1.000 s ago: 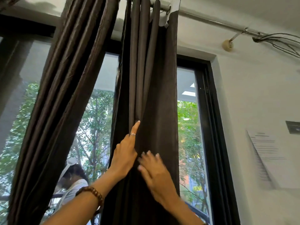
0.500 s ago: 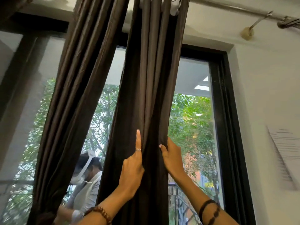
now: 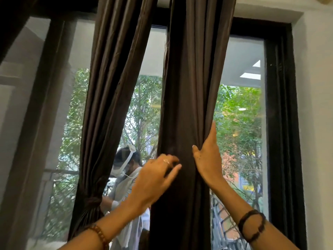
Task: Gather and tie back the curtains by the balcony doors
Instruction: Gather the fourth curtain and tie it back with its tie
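Observation:
Two dark brown curtains hang before the glass balcony doors. The left curtain (image 3: 108, 87) is drawn aside and tied with a knot (image 3: 91, 199) low down. The right curtain (image 3: 189, 87) hangs bunched into narrow folds. My right hand (image 3: 209, 157) presses against its right edge, fingers straight and pointing up, thumb on the front of the cloth. In front of the curtain's left side my left hand (image 3: 156, 175) is blurred, its fingers loosely bent and touching the fabric. Neither hand holds a tie.
A black door frame (image 3: 279, 123) borders the glass on the right, with white wall (image 3: 317, 123) beyond it. Outside, between the curtains, a person in a white headset (image 3: 126, 168) stands on the balcony. Railing and trees show through the glass.
My left hand has dropped and its raised index finger has folded down. My right hand has shifted to the curtain's right edge, squeezing the bundle narrower. The view has tilted downward.

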